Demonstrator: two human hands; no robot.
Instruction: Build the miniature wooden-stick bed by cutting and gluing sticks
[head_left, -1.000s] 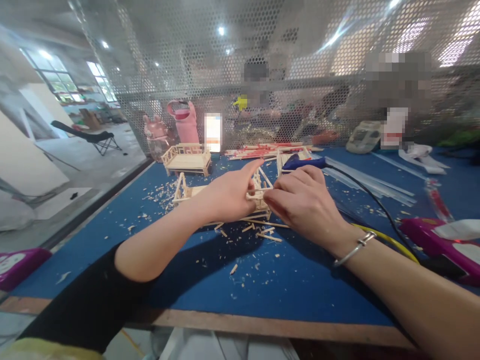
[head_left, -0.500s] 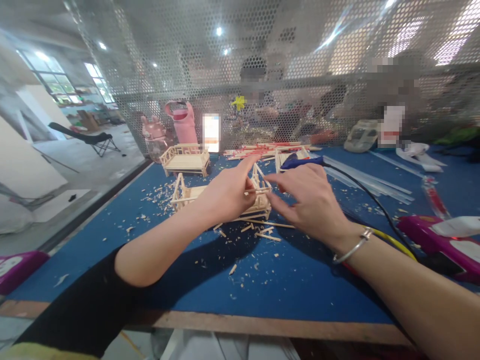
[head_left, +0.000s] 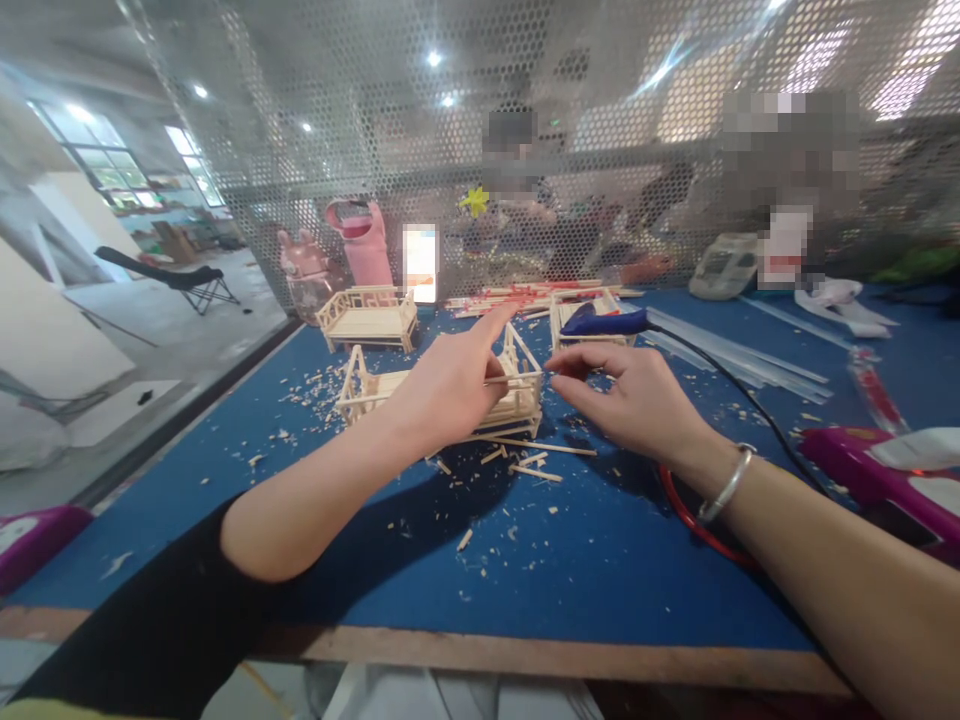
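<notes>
My left hand [head_left: 457, 385] reaches over a small wooden bench model [head_left: 386, 385] made of thin sticks, its index finger stretched out. Between its thumb and bent fingers it pinches a thin wooden stick [head_left: 521, 379], which lies across the model's right end. Just right of that stick is my right hand [head_left: 626, 390], its thumb and forefinger slightly apart with nothing seen between them. Behind the right hand a blue hot glue gun [head_left: 604, 322] rests on another stick model [head_left: 559, 325]. My left hand and forearm hide part of the bench model.
A finished-looking bench model [head_left: 367, 322] stands at the back left. Red-tipped sticks [head_left: 517, 298], clear glue sticks [head_left: 735, 350] and a phone [head_left: 421, 262] lie or stand farther back. Wood offcuts [head_left: 536, 472] litter the blue table [head_left: 480, 590]. A black cable [head_left: 720, 375] runs rightward.
My right hand has drawn back a little to the right from the stick and the model. My left hand keeps its pinch on the stick at nearly the same place.
</notes>
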